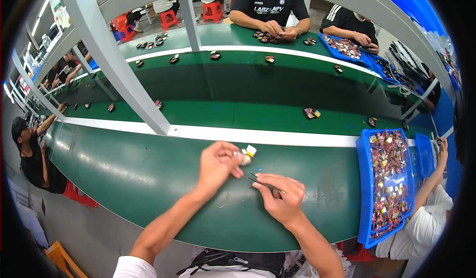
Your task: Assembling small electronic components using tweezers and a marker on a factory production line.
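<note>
Over the green table [148, 179], my left hand [216, 165] is closed around a small pinkish part with a white and yellow tab [251, 151] sticking out past the fingertips. Its exact kind is hard to make out, since the fingers cover some of it. A pair of dark, thin tweezers [252, 178] is pinched in my right hand [283, 194]. The tips point left toward the held part and stay a little apart from it.
To the right stands a blue tray [366, 188] heaped with small pink, white and yellow parts. Beyond a white rail [248, 136] runs a green conveyor belt [238, 118] carrying scattered small dark parts. A grey frame post [121, 64] rises at left. Several people sit around the line.
</note>
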